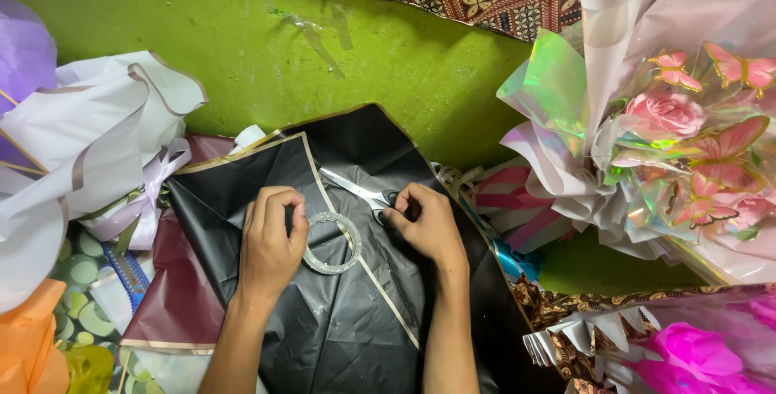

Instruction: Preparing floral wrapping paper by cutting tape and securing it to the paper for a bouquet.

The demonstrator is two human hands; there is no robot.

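While the left hand (271, 240) gripped a clear tape roll (333, 242), the right hand (428, 220) closed on scissors (361, 189).
Both lay on black wrapping paper (347, 313); a pink bouquet (671, 119) crowded the right side.

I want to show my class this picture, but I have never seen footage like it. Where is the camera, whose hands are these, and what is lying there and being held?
There is one picture, from a camera worn on a person's head, looking down at their own bare hands. The left hand presses a clear tape roll onto a black wrapping sheet with gold edging. The right hand grips scissors, blades pointing left. Around them lie white wrapping paper, a maroon sheet and a pink rose bouquet with paper butterflies.
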